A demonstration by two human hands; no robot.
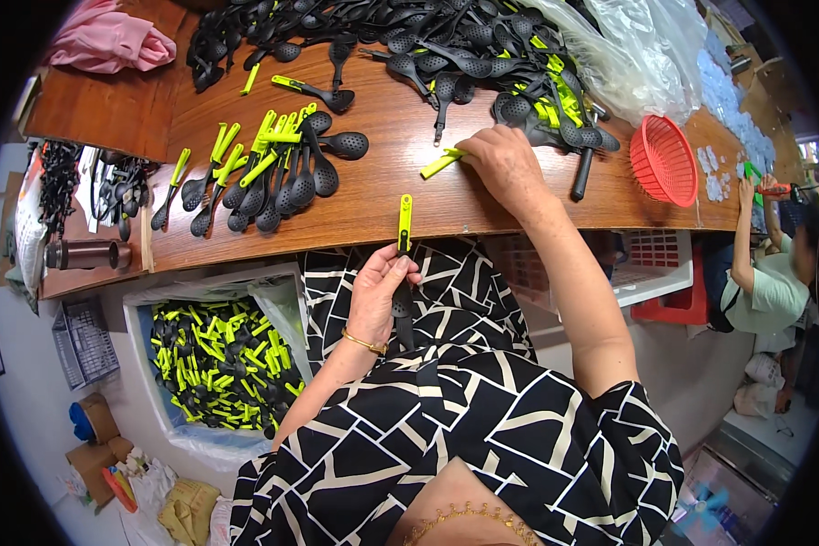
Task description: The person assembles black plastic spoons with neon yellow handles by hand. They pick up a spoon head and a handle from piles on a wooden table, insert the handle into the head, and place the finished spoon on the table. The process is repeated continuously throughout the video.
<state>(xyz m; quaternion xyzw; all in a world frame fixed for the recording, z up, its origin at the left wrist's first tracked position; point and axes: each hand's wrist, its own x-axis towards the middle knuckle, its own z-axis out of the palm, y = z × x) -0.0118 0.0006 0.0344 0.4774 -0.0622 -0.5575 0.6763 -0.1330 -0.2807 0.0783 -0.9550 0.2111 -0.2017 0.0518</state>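
Observation:
My left hand (378,287) is closed around the black neck of a kitchen spoon, its lime-green handle (406,217) pointing up toward the table edge. The spoon's dark head hangs below the fingers, hard to make out against the patterned clothing. Over the table, my right hand (502,171) has its fingers closed on one end of a loose lime-green handle piece (439,166). Just beyond that hand lies a black perforated spoon (445,96) without a green handle. To the left, several assembled perforated spoons (302,189) lie piled together, green handles pointing away.
Black utensil heads (464,59) heap along the far side, near clear plastic bags (642,55). A red basket (664,162) stands at right. Below the table's left side, a lined bin (144,364) holds many green-handled spoons. At far right, another person (773,282) works.

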